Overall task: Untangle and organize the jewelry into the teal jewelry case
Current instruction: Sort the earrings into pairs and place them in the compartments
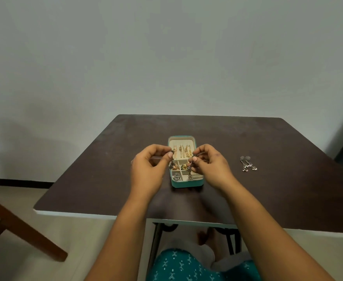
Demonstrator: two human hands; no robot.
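Teal jewelry case (186,184) lies lengthwise away from the person; above it, left hand (150,165) and right hand (211,165) each pinch a dangling earring (189,169).

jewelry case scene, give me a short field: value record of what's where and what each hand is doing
surface: dark brown table
case: teal jewelry case, open, at the table's middle, cream compartments inside
case contents: gold chains in the far section; small mixed pieces in the near compartments
left hand: left hand pinches a dangling earring over the case's left edge
right hand: right hand pinches a second dangling earring over the case
loose items: pair of silver drop earrings on the table, right of the case, untouched
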